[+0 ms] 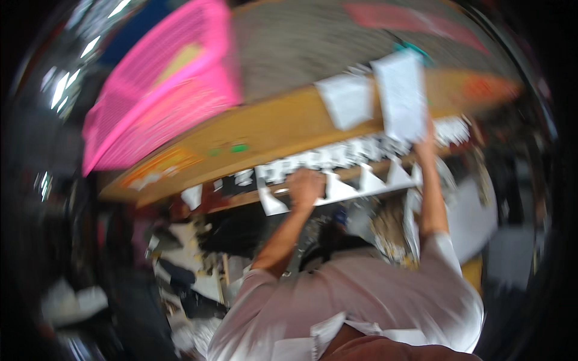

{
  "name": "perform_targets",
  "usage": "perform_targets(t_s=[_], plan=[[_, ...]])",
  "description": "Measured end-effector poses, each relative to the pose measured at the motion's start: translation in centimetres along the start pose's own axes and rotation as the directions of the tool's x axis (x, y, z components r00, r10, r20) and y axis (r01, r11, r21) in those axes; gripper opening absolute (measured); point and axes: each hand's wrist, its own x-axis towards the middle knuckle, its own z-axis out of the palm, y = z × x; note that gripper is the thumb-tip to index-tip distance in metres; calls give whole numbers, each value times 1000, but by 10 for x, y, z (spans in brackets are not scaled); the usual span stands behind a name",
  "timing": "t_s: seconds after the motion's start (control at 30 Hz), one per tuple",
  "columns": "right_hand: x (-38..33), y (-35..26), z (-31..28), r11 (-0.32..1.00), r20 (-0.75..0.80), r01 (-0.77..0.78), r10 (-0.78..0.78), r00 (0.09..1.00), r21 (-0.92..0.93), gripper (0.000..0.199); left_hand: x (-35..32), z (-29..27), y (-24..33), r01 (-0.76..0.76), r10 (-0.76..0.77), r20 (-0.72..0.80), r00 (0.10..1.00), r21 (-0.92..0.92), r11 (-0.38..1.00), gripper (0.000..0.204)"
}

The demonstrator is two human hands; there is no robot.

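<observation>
My left hand (307,185), closed with its fingers curled away from view, is on a long white strip with pointed cut-outs (343,191) along the near edge of a wooden bench (265,129). My right hand (425,144) reaches farther out and grips the lower right corner of a white rectangular sheet (400,93), whose upper part extends over the bench. Motion blurs both hands, and most fingers are hidden. Just left of that sheet lies a smaller white piece (346,99). Between bench and strip runs a crowded row of small white pieces (337,155).
A bright pink plastic basket (174,96) stands at the far left of the bench, with something yellowish inside. Grey blurred material (289,54) lies beyond the bench, with a red strip (415,25) on it. A teal item (415,51) shows behind the sheet. Cluttered scraps (192,271) lie below left.
</observation>
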Motion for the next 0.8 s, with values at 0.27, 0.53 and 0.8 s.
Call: perform_targets(t_s=[0.27, 0.53, 0.8], plan=[[-167, -62, 65, 918, 503, 349, -215, 837, -187, 35, -52, -23, -5, 94, -93, 10, 996, -129, 987, 18], [-162, -59, 75, 968, 510, 167, -49, 859, -187, 31, -42, -19, -5, 172, -164, 69, 984, -129, 977, 19], [-166, -87, 40, 976, 606, 61, 79, 792, -208, 28, -60, -48, 15, 161, -142, 104, 984, -216, 963, 14]])
